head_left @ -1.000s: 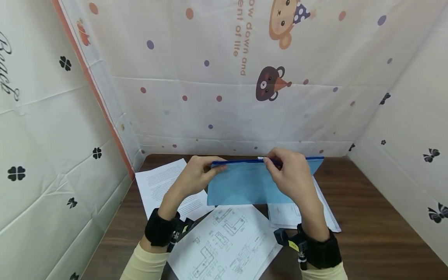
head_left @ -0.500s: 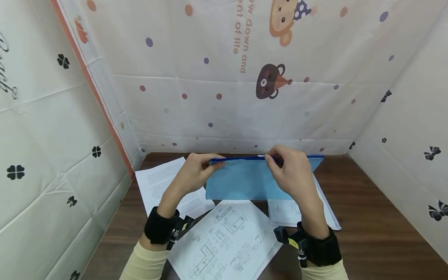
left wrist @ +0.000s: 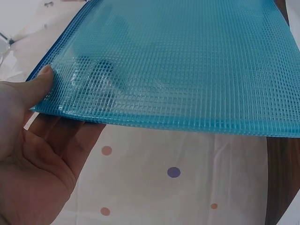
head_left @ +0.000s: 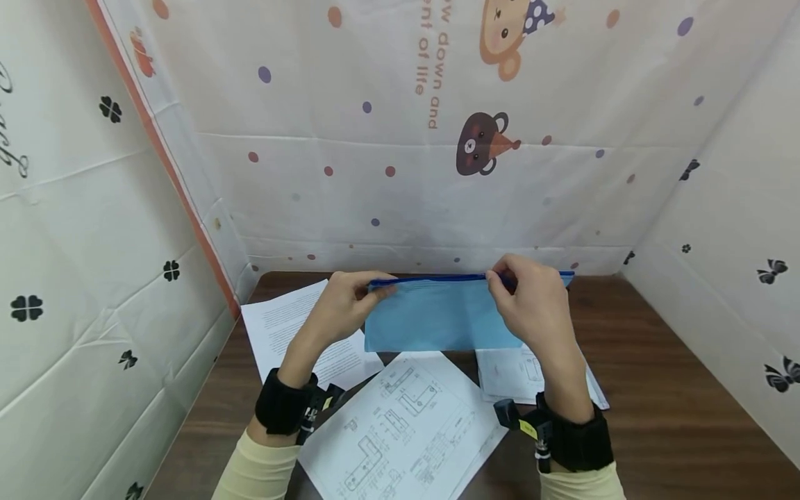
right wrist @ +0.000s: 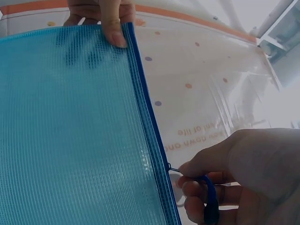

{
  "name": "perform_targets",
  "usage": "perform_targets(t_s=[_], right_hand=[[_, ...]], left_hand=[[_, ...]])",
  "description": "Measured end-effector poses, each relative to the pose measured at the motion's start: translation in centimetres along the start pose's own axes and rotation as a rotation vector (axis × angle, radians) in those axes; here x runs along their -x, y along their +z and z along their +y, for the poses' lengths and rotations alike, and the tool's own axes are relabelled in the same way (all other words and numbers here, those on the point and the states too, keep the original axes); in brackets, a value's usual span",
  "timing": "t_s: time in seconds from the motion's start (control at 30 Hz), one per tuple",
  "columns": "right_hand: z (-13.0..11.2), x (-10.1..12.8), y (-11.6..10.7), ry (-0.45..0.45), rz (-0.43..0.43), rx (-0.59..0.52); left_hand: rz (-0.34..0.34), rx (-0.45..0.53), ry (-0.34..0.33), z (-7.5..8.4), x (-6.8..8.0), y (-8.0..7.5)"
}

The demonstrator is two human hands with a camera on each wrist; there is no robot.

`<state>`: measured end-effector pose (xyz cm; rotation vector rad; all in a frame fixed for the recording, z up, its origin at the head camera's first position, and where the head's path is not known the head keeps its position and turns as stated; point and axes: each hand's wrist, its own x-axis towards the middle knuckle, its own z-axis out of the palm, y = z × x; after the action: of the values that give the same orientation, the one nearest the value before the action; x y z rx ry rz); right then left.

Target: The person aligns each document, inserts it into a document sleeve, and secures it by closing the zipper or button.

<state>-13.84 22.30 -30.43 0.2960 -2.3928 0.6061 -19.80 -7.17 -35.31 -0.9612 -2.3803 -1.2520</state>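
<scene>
A translucent blue mesh zipper pouch (head_left: 437, 316) hangs above the papers, its dark blue zipper edge uppermost. My left hand (head_left: 346, 302) pinches the pouch's top left corner, thumb on the near face and fingers behind, as the left wrist view shows on the mesh (left wrist: 187, 70). Partway along the zipper (right wrist: 152, 131), my right hand (right wrist: 234, 173) pinches the small metal pull (right wrist: 173, 168). A blue tab (right wrist: 211, 197) trails from the pull between the fingers. In the head view the right hand (head_left: 531, 305) covers part of the pouch's right side.
Sheets with technical drawings (head_left: 400, 430) lie on the dark wooden table (head_left: 675, 417) below the pouch. A text-printed sheet (head_left: 281, 326) lies at the left, and another paper stack (head_left: 509, 375) sits under the right forearm. Patterned white cloth (head_left: 300, 201) walls off the back and sides.
My right hand has slid rightward along the zipper with the pull. The left hand still pinches the corner, and the pouch has shifted slightly up in the head view.
</scene>
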Motion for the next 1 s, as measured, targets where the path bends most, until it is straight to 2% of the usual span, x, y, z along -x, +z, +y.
perform_targets(t_s=[0.53, 0.73, 1.0], right_hand=[[2.2, -0.3, -0.9, 0.058, -0.01, -0.021], [2.3, -0.4, -1.0, 0.088, 0.019, -0.015], [2.7, -0.3, -1.3, 0.113, 0.093, -0.001]], left_hand=[[0.032, 0.005, -0.024, -0.3, 0.0, -0.4], [0.127, -0.001, -0.049, -0.8, 0.0, -1.0], [0.324, -0.026, -0.064, -1.4, -0.1, -1.6]])
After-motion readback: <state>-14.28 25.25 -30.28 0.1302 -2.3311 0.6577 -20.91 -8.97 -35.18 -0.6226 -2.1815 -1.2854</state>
